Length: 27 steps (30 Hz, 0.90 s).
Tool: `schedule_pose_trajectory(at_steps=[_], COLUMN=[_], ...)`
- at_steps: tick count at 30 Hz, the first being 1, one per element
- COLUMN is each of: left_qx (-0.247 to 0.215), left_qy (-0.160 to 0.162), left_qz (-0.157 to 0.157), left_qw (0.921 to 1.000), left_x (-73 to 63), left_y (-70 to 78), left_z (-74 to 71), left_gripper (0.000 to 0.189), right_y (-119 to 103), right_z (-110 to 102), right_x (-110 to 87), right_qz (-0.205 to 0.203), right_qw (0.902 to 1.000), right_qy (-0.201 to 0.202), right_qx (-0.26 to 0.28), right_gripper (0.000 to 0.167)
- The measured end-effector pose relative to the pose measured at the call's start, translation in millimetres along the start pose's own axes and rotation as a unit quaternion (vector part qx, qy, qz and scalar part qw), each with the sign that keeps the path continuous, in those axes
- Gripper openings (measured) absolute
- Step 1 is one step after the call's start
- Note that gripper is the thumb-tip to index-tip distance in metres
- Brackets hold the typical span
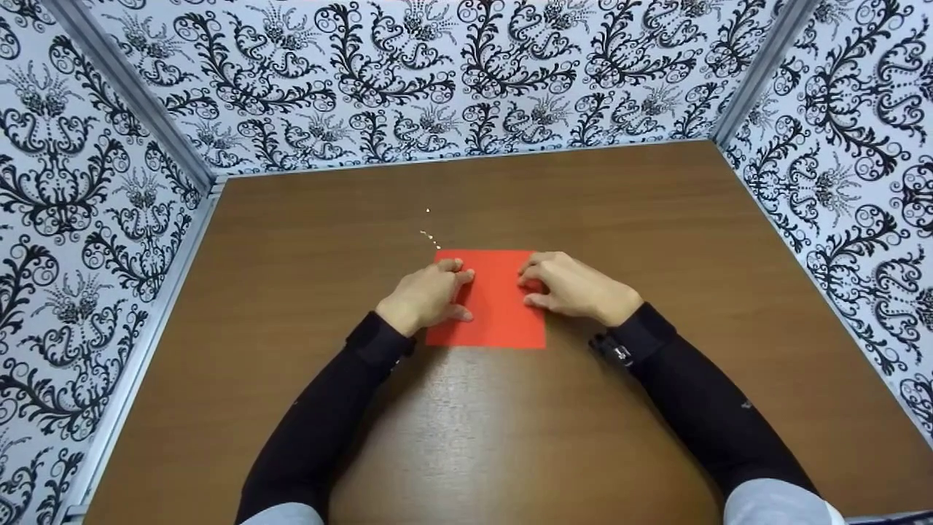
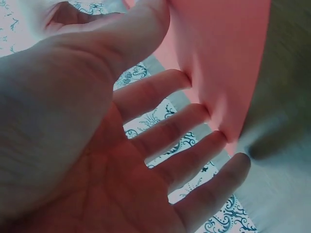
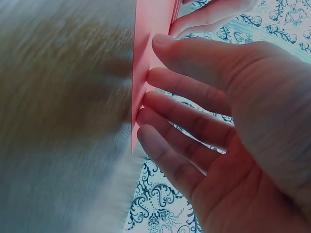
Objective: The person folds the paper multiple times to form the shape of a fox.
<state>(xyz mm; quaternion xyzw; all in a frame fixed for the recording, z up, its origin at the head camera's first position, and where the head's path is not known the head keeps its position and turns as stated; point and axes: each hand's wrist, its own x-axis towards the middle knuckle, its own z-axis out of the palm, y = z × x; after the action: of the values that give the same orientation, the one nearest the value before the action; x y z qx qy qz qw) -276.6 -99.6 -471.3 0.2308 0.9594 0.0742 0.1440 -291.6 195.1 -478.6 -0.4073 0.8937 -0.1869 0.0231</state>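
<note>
A square red sheet of paper lies flat on the brown wooden table, in the middle of the head view. My left hand rests on its left side, fingertips and thumb touching the surface. On the opposite side, my right hand touches the right edge with its fingertips and thumb. The left wrist view shows spread, gently bent fingers pressing on the red paper. Similar bent fingers meet the paper in the right wrist view. Neither hand grips the sheet.
Several tiny pale flecks lie on the table just beyond the paper's far left corner. Walls with black floral patterns enclose the table at the back and both sides, with grey metal rails at the corners.
</note>
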Motion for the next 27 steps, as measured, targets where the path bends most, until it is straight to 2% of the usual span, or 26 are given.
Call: schedule_pose_trajectory(at_steps=[9, 17, 27], left_qx=[-0.03, -0.049, -0.041], left_qy=[0.009, 0.032, 0.059], left_qz=[0.008, 0.038, 0.053], left_qw=[0.9995, 0.9975, 0.996], left_x=[7.5, 17.8, 18.5], left_y=[-14.4, -35.0, -40.8], left_z=[3.5, 4.0, 3.2], left_gripper=[0.084, 0.082, 0.077], right_y=[-3.8, -8.9, -11.7], right_z=[2.8, 5.3, 10.4], right_x=[0.0, 3.2, 2.3], right_qz=[-0.014, -0.039, -0.06], right_qw=[0.9999, 0.9992, 0.9982], right_qy=[-0.001, -0.009, -0.002], right_qx=[-0.005, 0.002, 0.005], right_gripper=[0.025, 0.023, 0.015])
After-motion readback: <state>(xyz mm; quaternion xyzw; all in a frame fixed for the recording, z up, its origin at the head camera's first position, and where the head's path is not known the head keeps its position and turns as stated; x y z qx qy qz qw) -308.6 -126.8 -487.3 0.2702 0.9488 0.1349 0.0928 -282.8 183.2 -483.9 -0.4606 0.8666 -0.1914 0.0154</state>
